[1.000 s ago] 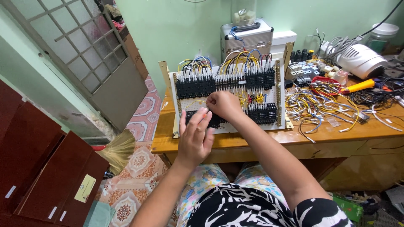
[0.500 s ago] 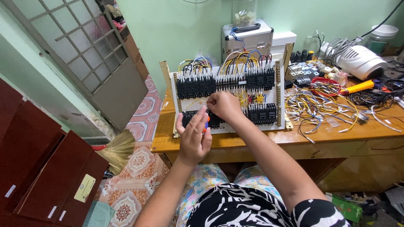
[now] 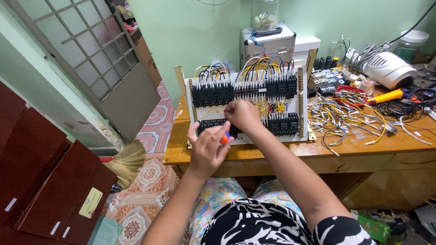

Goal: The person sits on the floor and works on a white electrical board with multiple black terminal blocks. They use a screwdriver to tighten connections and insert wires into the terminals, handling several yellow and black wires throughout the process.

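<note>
A white perforated panel (image 3: 247,136) with rows of black terminal blocks (image 3: 212,94) and coloured wires (image 3: 261,63) leans upright on a wooden desk (image 3: 290,147). My left hand (image 3: 207,147) is wrapped around a screwdriver with an orange-and-blue handle (image 3: 225,137), just in front of the panel's lower left blocks. My right hand (image 3: 243,115) is closed at the panel's middle, fingers pinched on a yellow wire (image 3: 209,110) by the lower row of blocks. The screwdriver tip is hidden behind my hands.
Loose cut wires (image 3: 345,120) litter the desk to the right, with a yellow-handled tool (image 3: 388,96), a red bowl (image 3: 347,90) and a white appliance (image 3: 390,70). A silver case (image 3: 268,43) stands behind the panel. A broom (image 3: 127,161) and dark red cabinets (image 3: 50,181) are on the left.
My left hand has curled tighter around the screwdriver and shifted slightly toward the panel, so the orange handle now shows. My right hand stays at the panel's middle.
</note>
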